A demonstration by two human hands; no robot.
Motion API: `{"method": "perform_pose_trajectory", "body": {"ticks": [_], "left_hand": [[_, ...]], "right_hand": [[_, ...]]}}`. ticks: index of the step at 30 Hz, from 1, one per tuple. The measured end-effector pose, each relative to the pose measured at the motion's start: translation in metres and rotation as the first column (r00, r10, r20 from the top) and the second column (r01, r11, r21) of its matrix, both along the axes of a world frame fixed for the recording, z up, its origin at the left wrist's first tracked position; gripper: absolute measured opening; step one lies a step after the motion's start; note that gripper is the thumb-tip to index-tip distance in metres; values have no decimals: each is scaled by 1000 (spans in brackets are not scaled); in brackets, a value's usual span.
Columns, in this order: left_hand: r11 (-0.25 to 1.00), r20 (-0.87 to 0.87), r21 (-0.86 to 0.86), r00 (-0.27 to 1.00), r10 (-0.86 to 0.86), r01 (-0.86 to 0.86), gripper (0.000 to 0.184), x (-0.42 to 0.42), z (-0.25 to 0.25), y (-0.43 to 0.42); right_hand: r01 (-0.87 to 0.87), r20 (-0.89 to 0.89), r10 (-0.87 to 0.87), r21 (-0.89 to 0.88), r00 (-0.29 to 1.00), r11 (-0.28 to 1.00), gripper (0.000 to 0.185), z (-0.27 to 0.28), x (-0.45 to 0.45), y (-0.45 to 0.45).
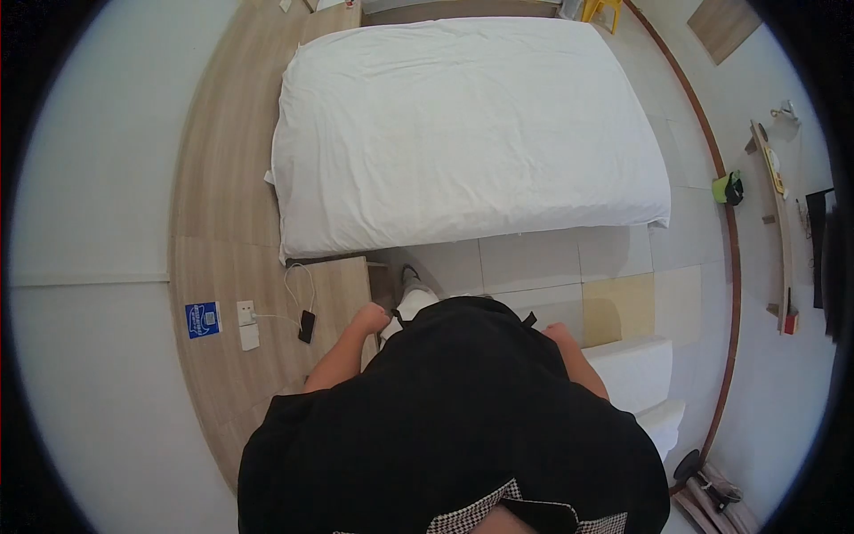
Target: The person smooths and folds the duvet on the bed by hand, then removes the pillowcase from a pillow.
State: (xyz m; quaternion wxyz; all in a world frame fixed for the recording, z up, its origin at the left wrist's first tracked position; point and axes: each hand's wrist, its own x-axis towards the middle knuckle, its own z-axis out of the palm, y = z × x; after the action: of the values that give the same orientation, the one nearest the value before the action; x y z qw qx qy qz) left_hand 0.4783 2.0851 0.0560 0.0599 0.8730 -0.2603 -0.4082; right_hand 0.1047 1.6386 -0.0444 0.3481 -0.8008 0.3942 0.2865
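Observation:
My left hand [372, 318] is closed at the left side of my waist, close to a short black strap [398, 318] that sticks out from my black garment [454, 392]. On the other side my right hand [558, 333] is also curled closed, with another black strap [531, 319] just to its left. Whatever the fingers grip is too small or hidden to make out. Beyond the garment stands a bed with a smooth white sheet [463, 133], its near edge a short way ahead of me.
A wooden bedside cabinet [342, 276] at left adjoins a wood panel with a socket [245, 311], a black phone-like device [307, 327] and its cable. A white padded seat [627, 369] is at right. A shelf [774, 214] and green bin [725, 189] line the right wall.

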Motion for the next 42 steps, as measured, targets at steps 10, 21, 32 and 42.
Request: {"method": "perform_pose_trajectory", "body": {"ticks": [10,21,32,42], "left_hand": [[997,-23,74,1000,6,-4,29,2,8,-4],[993,-45,74,995,93,-90,29,2,10,1],[998,-7,54,1000,-12,13,29,10,-4,12],[994,-30,9,993,111,-111,29,12,6,11]], "right_hand": [[-280,15,280,33,960,959,42,-79,-16,-14],[-12,-24,12,-7,1000,1000,29,10,18,2],[-211,43,209,55,977,976,27,-42,2,-7],[-177,-20,178,47,984,983,27,-38,-6,-7]]}}
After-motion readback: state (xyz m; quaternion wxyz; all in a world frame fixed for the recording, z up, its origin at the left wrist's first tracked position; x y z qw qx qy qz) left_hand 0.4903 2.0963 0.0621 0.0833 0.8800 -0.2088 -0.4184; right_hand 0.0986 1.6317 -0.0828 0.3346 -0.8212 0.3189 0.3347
